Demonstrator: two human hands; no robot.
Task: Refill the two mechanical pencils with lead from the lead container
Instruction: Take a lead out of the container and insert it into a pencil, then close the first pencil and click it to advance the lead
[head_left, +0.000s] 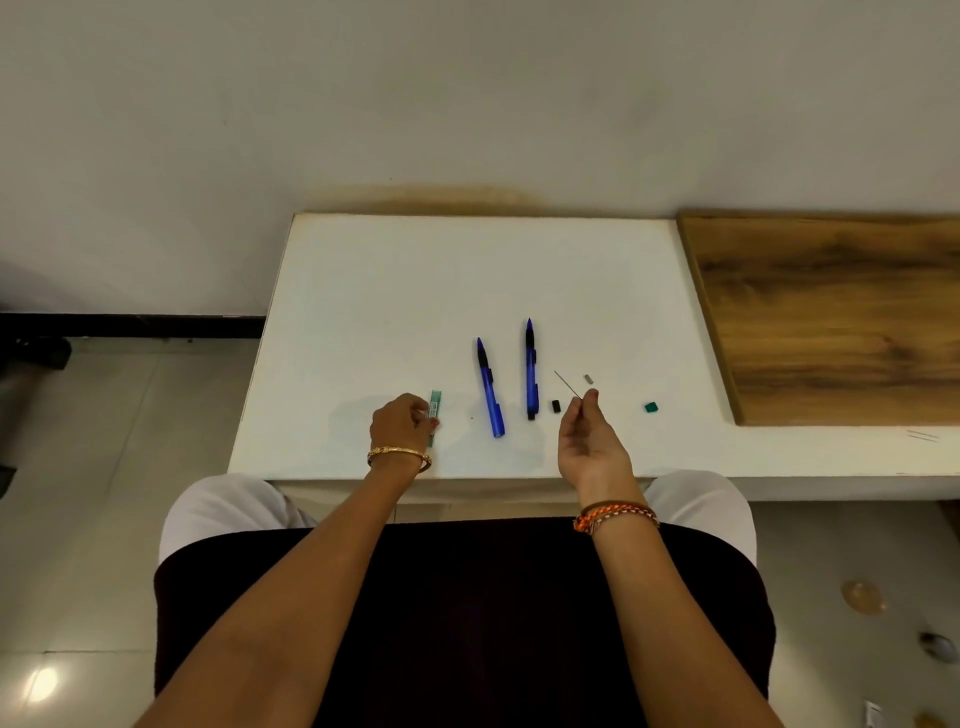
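The left hand (401, 422) covered part of the slim translucent green lead container (434, 417), so its lower left side stayed hidden. A small grey piece (588, 379) on the white tabletop (395, 291) was too tiny to identify, as was the little black piece (556, 406). The brown wooden board (831, 317) ran off the right edge.

White table (415, 270); wooden board (831, 322) at right; tiled floor (104, 519).

No legible text, even on the lead container (434, 415).
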